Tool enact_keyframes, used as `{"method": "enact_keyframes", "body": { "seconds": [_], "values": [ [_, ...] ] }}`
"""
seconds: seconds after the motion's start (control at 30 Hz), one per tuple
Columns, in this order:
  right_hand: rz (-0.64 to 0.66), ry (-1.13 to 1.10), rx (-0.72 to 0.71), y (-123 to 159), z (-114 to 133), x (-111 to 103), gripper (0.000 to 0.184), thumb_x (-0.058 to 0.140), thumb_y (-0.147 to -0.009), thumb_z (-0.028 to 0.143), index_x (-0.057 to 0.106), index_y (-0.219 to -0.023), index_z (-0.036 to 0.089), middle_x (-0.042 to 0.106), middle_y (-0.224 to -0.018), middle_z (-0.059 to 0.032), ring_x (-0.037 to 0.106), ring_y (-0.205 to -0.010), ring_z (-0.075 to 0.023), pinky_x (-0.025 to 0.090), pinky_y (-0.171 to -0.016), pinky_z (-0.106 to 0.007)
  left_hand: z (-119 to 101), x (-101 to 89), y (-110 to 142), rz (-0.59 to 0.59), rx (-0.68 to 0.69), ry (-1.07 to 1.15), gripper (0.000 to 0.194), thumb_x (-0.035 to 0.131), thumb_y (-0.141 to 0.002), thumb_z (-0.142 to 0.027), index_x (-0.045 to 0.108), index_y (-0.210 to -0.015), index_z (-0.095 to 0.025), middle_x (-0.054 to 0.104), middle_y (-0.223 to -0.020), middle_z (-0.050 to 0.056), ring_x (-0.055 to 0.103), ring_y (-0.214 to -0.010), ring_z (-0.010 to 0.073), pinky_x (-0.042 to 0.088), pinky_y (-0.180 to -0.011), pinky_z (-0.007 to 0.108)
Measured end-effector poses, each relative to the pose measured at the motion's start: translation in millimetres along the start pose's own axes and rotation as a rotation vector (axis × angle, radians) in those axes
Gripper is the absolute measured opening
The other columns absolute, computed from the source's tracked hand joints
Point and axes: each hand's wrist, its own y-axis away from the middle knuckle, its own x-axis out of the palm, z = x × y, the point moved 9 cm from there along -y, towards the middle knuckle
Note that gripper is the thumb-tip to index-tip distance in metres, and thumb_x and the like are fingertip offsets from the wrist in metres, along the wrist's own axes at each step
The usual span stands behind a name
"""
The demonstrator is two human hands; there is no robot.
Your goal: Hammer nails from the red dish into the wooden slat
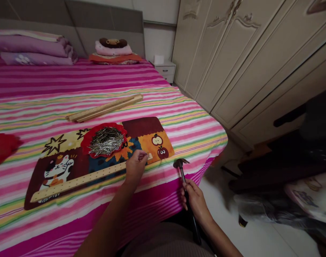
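Note:
My left hand [135, 166] rests on the right end of a long wooden strip [77, 181] with a row of small holes, its fingers pinched together on what looks like a small nail. The strip lies on a patterned cloth [149, 137] with a cat picture, spread over the striped bed. My right hand [193, 198] is closed round the handle of a small hammer [181, 165], whose head hovers near the bed's edge, right of the strip. A red dish [105, 141] heaped with metal nails sits just behind my left hand.
More wooden strips [105, 107] lie farther back on the striped bedsheet [72, 82]. Folded bedding and pillows [31, 48] are at the head of the bed. A cream wardrobe [245, 60] stands at the right, a nightstand [165, 69] beside the bed, and dark clutter [286, 171] on the floor.

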Motion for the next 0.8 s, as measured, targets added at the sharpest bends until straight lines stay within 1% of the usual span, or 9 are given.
{"method": "enact_keyframes", "body": {
  "seconds": [0.13, 0.27, 0.4, 0.6, 0.7, 0.8],
  "values": [
    [-0.001, 0.013, -0.003, 1.1, 1.6, 0.3, 0.034, 0.061, -0.069, 0.046, 0.046, -0.084, 0.020, 0.048, -0.052, 0.0091, 0.037, -0.035, -0.0055, 0.028, -0.025, -0.015, -3.6, 2.8, 2.0, 0.017, 0.020, -0.074, 0.014, 0.060, -0.069, -0.035, 0.061, -0.073, -0.022, 0.067, -0.068, -0.002, 0.063, -0.068, 0.0136, 0.047, -0.067, 0.025],
    [0.015, 0.061, -0.032, 7.7, 15.3, 7.9, 0.033, 0.059, -0.071, 0.047, 0.046, -0.086, 0.020, 0.048, -0.053, 0.0088, 0.037, -0.035, -0.0054, 0.028, -0.026, -0.015, -10.8, 4.4, 4.0, 0.029, 0.079, -0.165, 0.014, 0.057, -0.072, -0.034, 0.064, -0.072, -0.022, 0.067, -0.068, -0.002, 0.061, -0.065, 0.0129, 0.046, -0.066, 0.024],
    [0.114, 0.076, -0.071, 17.8, 39.0, 28.2, 0.030, 0.055, -0.077, 0.045, 0.048, -0.090, 0.020, 0.049, -0.057, 0.0081, 0.038, -0.035, -0.0053, 0.029, -0.027, -0.016, -16.1, 6.2, 5.5, 0.035, 0.153, -0.243, 0.014, 0.057, -0.074, -0.032, 0.065, -0.072, -0.022, 0.068, -0.072, -0.001, 0.060, -0.066, 0.0122, 0.045, -0.067, 0.023],
    [0.295, 0.124, -0.090, 28.3, 68.2, 66.6, 0.028, 0.052, -0.081, 0.043, 0.052, -0.097, 0.020, 0.050, -0.057, 0.0081, 0.036, -0.034, -0.0053, 0.026, -0.028, -0.016, -17.3, 10.2, 7.4, 0.055, 0.243, -0.337, 0.013, 0.056, -0.078, -0.030, 0.066, -0.075, -0.022, 0.068, -0.074, 0.000, 0.060, -0.070, 0.0136, 0.044, -0.071, 0.024],
    [0.318, 0.155, -0.087, 28.9, 77.6, 81.1, 0.028, 0.052, -0.081, 0.042, 0.053, -0.097, 0.019, 0.048, -0.055, 0.0086, 0.036, -0.034, -0.0054, 0.026, -0.029, -0.016, -17.8, 11.1, 8.7, 0.061, 0.278, -0.365, 0.013, 0.055, -0.078, -0.029, 0.067, -0.076, -0.023, 0.068, -0.075, 0.000, 0.060, -0.071, 0.0144, 0.043, -0.071, 0.025],
    [0.314, 0.222, -0.106, 24.5, 81.7, 90.0, 0.025, 0.051, -0.082, 0.041, 0.055, -0.094, 0.019, 0.048, -0.052, 0.0083, 0.038, -0.035, -0.0054, 0.028, -0.031, -0.016, -16.2, 11.1, 8.5, 0.064, 0.283, -0.375, 0.013, 0.054, -0.079, -0.028, 0.066, -0.076, -0.024, 0.068, -0.076, 0.001, 0.059, -0.071, 0.0145, 0.043, -0.070, 0.025]
  ]
}}
